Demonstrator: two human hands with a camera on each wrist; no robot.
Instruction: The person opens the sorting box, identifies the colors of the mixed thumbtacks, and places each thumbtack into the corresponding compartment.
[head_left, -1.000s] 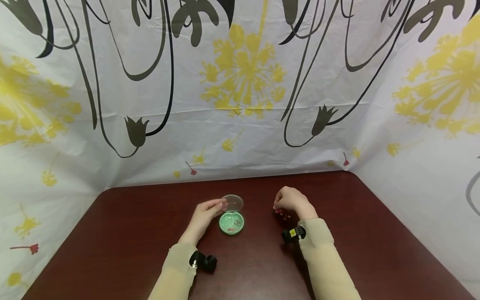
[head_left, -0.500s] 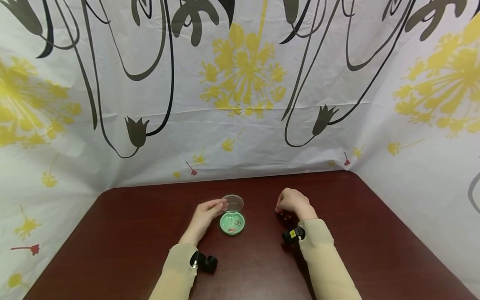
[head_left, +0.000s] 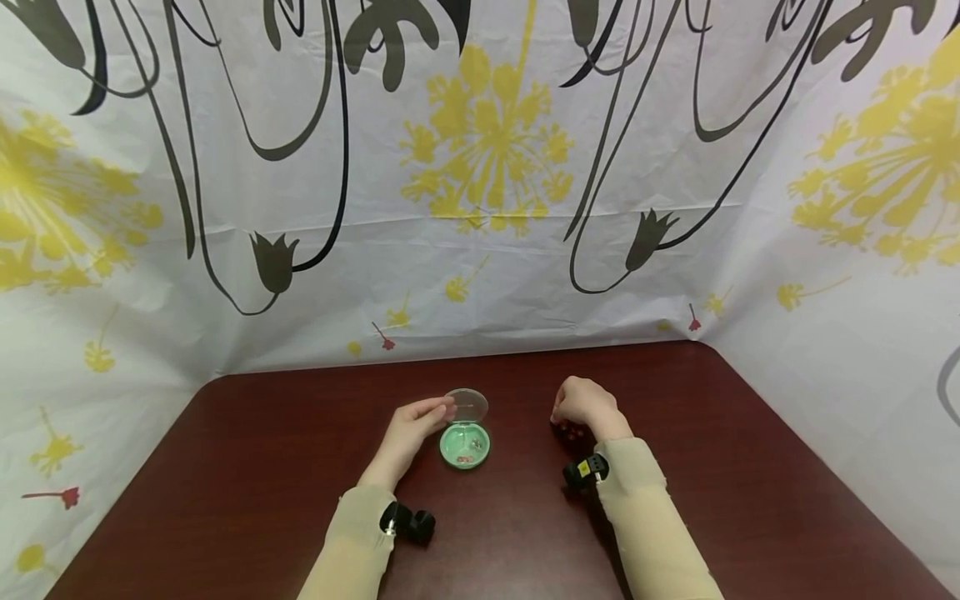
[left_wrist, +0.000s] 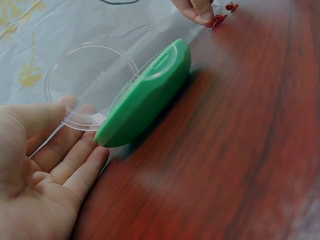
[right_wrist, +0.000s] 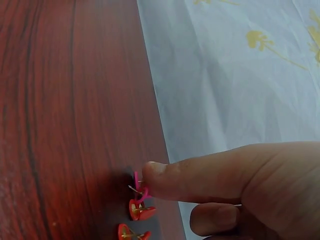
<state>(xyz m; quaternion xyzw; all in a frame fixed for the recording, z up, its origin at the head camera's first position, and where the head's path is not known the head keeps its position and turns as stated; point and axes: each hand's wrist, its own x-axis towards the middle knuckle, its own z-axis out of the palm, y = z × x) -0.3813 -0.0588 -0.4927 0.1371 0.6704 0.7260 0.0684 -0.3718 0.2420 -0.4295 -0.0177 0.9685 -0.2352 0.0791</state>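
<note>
On the table stands a round green case (head_left: 446, 457) with its clear lid (left_wrist: 90, 65) raised; a few tiny reddish and pale bits lie in its compartments. My left hand (head_left: 405, 429) pinches the lid's edge between thumb and fingers, shown closely in the left wrist view beside the green body (left_wrist: 145, 105). To the right, my right hand (head_left: 588, 404) is bent down over several small thumbtacks. Its fingertips are on a pink thumbtack (right_wrist: 143, 194) in the right wrist view, with a red thumbtack (right_wrist: 146, 213) just beside it. The hand partly hides the group.
The dark red-brown table (head_left: 300, 467) has rounded far corners. A white cloth (head_left: 480, 292) with yellow and grey flower prints hangs behind it and along both sides. Black wrist cameras (head_left: 411, 525) are strapped to both sleeves.
My right hand has shifted slightly right and down over the thumbtacks, covering more of them. The left hand, lid and case stay in place.
</note>
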